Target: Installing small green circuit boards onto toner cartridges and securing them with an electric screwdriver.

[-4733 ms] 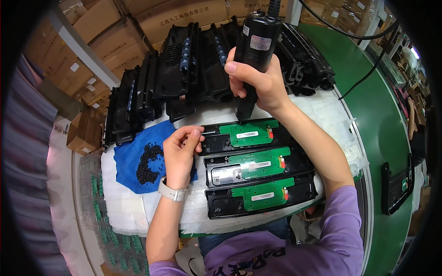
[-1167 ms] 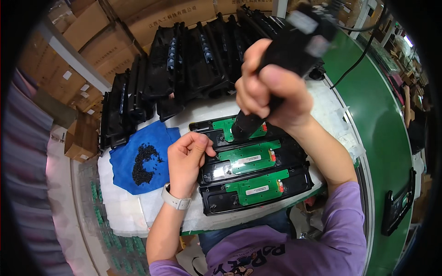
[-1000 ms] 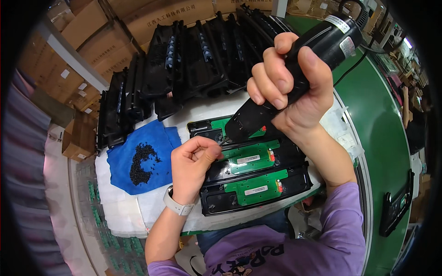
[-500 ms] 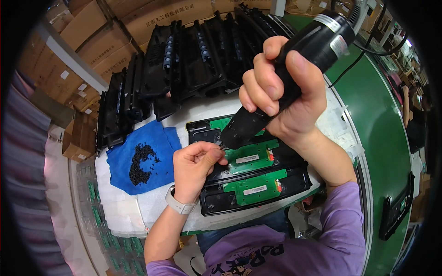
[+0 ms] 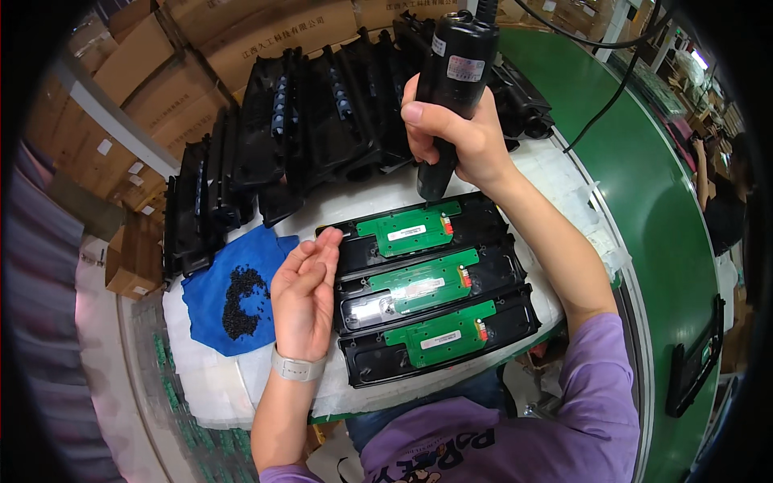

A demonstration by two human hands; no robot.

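Note:
My right hand [image 5: 467, 133] grips a black electric screwdriver [image 5: 457, 72], its fingers wrapped round the body. The driver points down, with its nose at the far edge of the farthest black plastic panel [image 5: 354, 251]; whether its bit touches is hard to see. That panel carries a green circuit board [image 5: 411, 233] with a white label and a red-and-white connector. My left hand [image 5: 304, 294] is beside the panels' left ends, fingers curled and thumb folded against them; anything inside is hidden. Nearer to me lie a middle panel [image 5: 351, 310] and a front panel [image 5: 377, 364], each with a green board.
Left of my left hand, a blue cloth [image 5: 208, 296] holds a heap of small black screws [image 5: 243, 302]. Black plastic housings [image 5: 322, 133] stand along the table's far side, before stacked cardboard boxes [image 5: 282, 40]. A green surface [image 5: 644, 233] runs along the right, with a hanging black cable [image 5: 608, 109].
The screwdriver has swung from slanted to nearly upright and moved up from the middle panel to the far one's edge. My left hand has left the driver's tip, going left and turning palm up.

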